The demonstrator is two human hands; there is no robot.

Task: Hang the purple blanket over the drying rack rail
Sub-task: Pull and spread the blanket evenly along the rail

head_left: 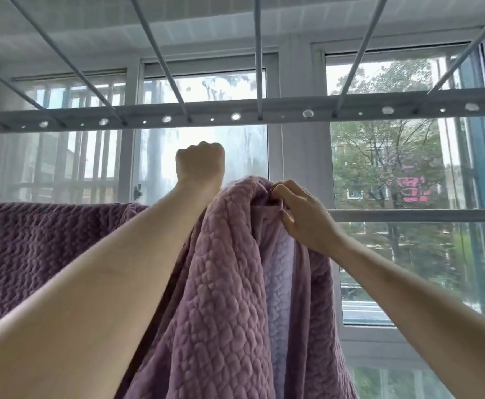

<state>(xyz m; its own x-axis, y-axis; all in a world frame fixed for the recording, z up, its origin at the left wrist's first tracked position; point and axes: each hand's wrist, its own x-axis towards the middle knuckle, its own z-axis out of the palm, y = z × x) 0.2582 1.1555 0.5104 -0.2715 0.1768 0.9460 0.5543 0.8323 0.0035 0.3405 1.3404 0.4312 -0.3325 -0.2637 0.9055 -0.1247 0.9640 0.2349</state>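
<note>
The purple blanket (pixel 229 283) is partly hung: to the left along the rail (pixel 408 216) it already drapes flat over it, while at the rail's middle a thick bunched fold stands raised just above it, and the stretch of rail to the right is bare. The right hand (pixel 301 217) pinches the top of that bunch, fingers curled into the fabric. The left hand (pixel 200 165) is raised above the rail in a closed fist; whether it holds any cloth I cannot tell. The blanket looks soft, quilted and fairly heavy, limp rather than stiff, so it will likely sag and drag off the rail if uneven. It is best gripped along the top edge, hands apart, and drawn right.
</note>
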